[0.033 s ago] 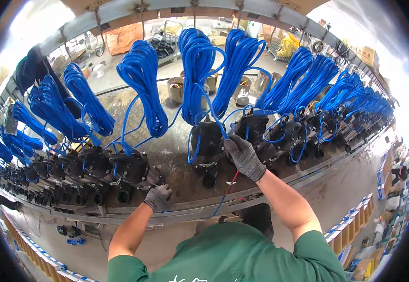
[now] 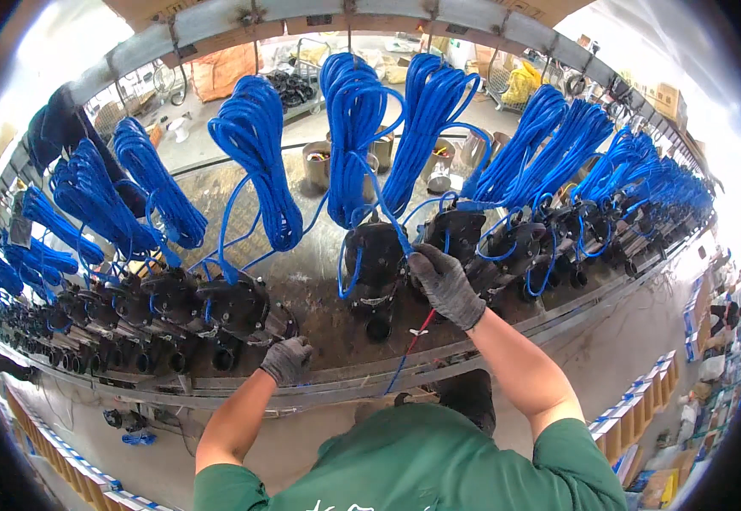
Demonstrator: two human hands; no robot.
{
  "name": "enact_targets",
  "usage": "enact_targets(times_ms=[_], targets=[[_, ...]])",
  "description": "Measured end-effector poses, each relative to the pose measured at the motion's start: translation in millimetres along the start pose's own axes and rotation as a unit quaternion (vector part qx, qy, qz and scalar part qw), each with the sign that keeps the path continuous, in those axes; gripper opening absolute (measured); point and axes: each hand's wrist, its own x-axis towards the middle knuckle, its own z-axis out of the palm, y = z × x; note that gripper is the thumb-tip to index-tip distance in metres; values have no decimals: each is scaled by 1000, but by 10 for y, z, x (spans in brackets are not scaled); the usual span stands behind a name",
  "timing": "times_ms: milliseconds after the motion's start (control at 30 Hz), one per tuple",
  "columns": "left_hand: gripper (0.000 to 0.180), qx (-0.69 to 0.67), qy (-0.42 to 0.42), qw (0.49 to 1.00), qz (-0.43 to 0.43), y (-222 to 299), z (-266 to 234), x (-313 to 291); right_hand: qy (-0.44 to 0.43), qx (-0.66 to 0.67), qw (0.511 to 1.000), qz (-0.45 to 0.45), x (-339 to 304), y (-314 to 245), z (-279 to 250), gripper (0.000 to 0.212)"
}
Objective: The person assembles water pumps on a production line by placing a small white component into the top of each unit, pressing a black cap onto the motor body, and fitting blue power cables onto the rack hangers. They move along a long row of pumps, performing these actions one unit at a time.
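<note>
My right hand, in a grey glove, is closed with its fingertips on a blue cable beside a black round-topped pump-like unit. That cable hangs from a coiled blue bundle above the unit. Below this hand a thin red and blue cord with a white tie slants down to the bench edge. My left hand, also gloved, has curled fingers at the front edge of the bench, near another black unit. Whatever it may hold is hidden.
Rows of similar black units line the metal bench on both sides, with blue coils hanging from a rail. Metal cups stand behind the units. Cartons line the floor at right, and a wheeled cart is beyond the bench.
</note>
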Motion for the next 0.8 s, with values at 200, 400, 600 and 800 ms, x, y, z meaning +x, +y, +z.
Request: enact_targets(times_ms=[200, 400, 600, 800], targets=[[30, 55, 269, 931, 241, 1009, -429, 180, 262, 17, 954, -147, 325, -387, -638, 35], [32, 32, 513, 822, 247, 2370, -1429, 941, 26, 115, 993, 26, 752, -403, -930, 45], [26, 167, 322, 927, 96, 2843, -1829, 1489, -43, 58, 997, 3, 786, -311, -830, 56], [31, 210, 350, 908, 89, 2763, -1717, 1582, 3, 211, 975, -65, 639, -189, -665, 57]])
